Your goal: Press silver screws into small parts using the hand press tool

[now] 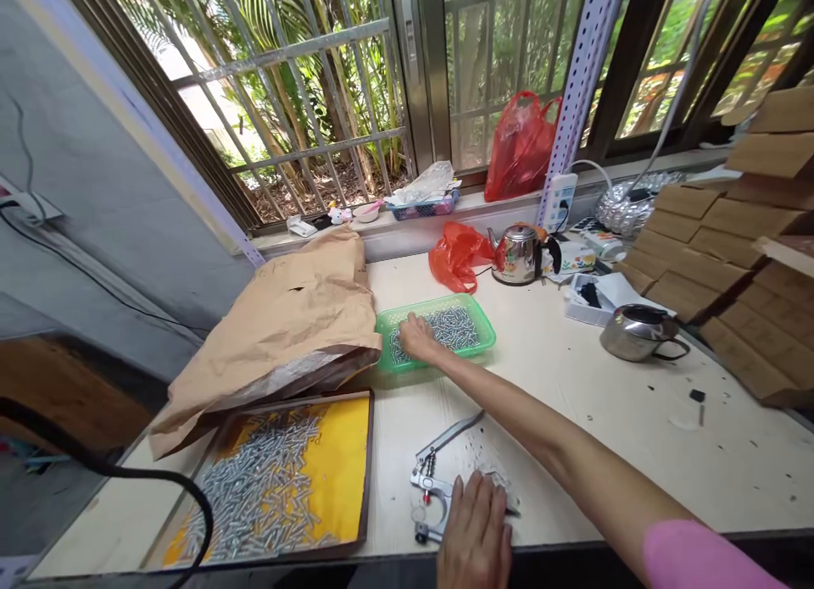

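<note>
My right hand (416, 336) reaches into a green plastic basket (487, 328), its fingers curled down among small silvery screw-like pieces (453, 326). Whatever is between those fingertips is hidden. Near the table's front edge, my left hand (474, 530) lies palm down with its fingers stretched out. It rests beside and partly over metal snap-fastener pliers (434, 485), whose one handle angles up and away. Under and beyond its fingertips is a small clear plastic bag (502, 487), with tiny bits scattered around it.
A yellow-lined tray (343, 462) of silvery metal pieces sits at left, below a large brown paper sack (298, 309). Behind stand a kettle (516, 257) and a red bag (456, 257). A steel pot (638, 333) and stacked cardboard boxes (712, 241) are at right.
</note>
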{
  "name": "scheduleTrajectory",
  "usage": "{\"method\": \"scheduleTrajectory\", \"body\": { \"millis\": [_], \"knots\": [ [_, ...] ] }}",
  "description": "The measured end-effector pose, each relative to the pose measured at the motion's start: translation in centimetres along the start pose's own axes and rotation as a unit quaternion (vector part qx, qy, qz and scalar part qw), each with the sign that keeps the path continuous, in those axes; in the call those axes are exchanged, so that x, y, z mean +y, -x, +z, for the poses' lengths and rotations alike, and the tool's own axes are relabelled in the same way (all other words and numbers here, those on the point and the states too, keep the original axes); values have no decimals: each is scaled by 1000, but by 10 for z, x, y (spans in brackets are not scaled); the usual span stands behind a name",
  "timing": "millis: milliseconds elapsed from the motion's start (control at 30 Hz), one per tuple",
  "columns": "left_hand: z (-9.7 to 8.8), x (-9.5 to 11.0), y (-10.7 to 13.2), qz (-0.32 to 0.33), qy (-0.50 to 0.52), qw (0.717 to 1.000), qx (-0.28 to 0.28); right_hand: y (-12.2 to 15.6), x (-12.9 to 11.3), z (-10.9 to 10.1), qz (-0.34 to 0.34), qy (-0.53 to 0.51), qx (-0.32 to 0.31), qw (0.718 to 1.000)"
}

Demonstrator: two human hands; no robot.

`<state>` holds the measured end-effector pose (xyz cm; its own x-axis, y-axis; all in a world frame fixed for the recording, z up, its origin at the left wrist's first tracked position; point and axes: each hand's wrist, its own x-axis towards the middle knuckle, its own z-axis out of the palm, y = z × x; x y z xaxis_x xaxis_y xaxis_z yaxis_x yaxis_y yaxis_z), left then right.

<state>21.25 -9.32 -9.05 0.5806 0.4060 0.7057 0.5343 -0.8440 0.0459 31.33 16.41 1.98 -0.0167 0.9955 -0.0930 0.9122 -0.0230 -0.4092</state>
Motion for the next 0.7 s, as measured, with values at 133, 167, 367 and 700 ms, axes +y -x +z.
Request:
{"method": "scheduleTrajectory", "body": {
  "millis": [133,167,367,700],
  "knots": [
    [-9,10,2,-34,19,997,-67,13,29,-8,81,63,49,994],
    [-10,13,3,-43,25,995,-87,14,38,-9,88,72,45,992],
    [-22,23,-1,-80,71,979,-175,13,61,5,-34,90,-18,995],
    [-114,-152,-6,-346,-155,909,-175,130,80,9,-283,7,129,950]
  ]
}}
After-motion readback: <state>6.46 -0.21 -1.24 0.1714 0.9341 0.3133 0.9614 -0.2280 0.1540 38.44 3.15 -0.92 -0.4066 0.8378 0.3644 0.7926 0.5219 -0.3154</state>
